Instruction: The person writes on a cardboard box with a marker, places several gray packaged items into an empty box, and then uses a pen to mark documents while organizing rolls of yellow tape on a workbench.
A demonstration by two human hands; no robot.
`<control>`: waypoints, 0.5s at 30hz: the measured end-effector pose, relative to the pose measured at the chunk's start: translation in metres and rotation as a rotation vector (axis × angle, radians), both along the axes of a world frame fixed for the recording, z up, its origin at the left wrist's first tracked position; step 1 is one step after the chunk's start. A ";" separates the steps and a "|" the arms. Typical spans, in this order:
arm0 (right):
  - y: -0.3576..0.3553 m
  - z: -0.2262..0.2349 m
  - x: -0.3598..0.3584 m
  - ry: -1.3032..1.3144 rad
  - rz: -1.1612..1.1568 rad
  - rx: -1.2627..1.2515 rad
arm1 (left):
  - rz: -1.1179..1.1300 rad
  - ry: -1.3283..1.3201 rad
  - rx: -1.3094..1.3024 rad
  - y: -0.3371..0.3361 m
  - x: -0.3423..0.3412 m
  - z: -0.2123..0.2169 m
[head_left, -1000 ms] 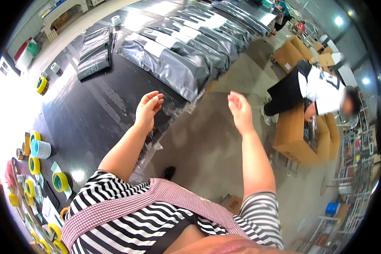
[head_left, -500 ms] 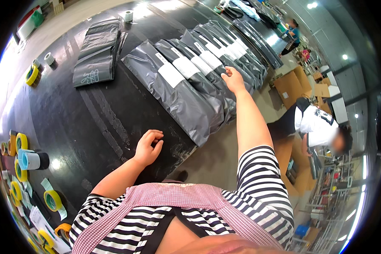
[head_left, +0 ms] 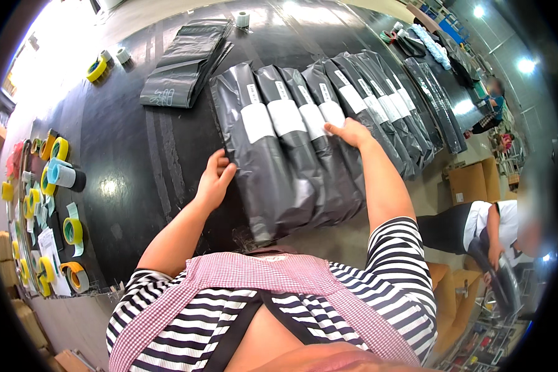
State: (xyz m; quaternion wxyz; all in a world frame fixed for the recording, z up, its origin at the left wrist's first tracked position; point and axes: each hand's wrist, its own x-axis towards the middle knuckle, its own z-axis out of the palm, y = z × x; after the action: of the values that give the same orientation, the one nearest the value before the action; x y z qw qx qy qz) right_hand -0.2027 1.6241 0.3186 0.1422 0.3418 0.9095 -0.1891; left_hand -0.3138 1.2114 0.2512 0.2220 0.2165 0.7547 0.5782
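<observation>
At the left edge of the frame I see yellow tape rolls (head_left: 72, 231), a pale blue roll (head_left: 61, 173), an orange roll (head_left: 75, 277) and a printed sheet (head_left: 48, 247). Toward the upper left I have a yellow roll (head_left: 96, 69) just beside a small white roll (head_left: 123, 56); another white roll (head_left: 242, 20) stands at top centre. On my right are a carton (head_left: 474, 181) and, below it, a co-worker (head_left: 475, 224) in a white top. A lamp (head_left: 527, 66) shines at upper right.
</observation>
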 end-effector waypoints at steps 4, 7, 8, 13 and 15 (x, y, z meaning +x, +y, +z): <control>-0.046 -0.010 -0.017 -0.004 0.019 -0.447 | 0.098 0.028 -0.231 0.023 -0.057 -0.003; -0.098 -0.029 -0.016 0.282 -0.029 -0.389 | 0.098 -0.115 -0.319 0.014 -0.065 0.032; -0.113 -0.028 -0.015 0.334 -0.085 -0.311 | 0.088 -0.127 -0.309 0.009 -0.061 0.032; -0.151 -0.056 0.031 0.587 -0.150 -0.728 | 0.018 -0.287 -0.063 -0.030 -0.023 0.020; -0.187 -0.046 0.053 0.642 -0.196 -0.928 | -0.022 -0.359 0.009 -0.057 -0.001 0.016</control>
State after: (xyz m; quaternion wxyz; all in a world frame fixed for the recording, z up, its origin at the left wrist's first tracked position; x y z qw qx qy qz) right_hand -0.1496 1.4372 0.2729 -0.0241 0.2518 0.6927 -0.6754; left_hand -0.3149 1.1540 0.2671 0.3588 0.1190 0.6977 0.6085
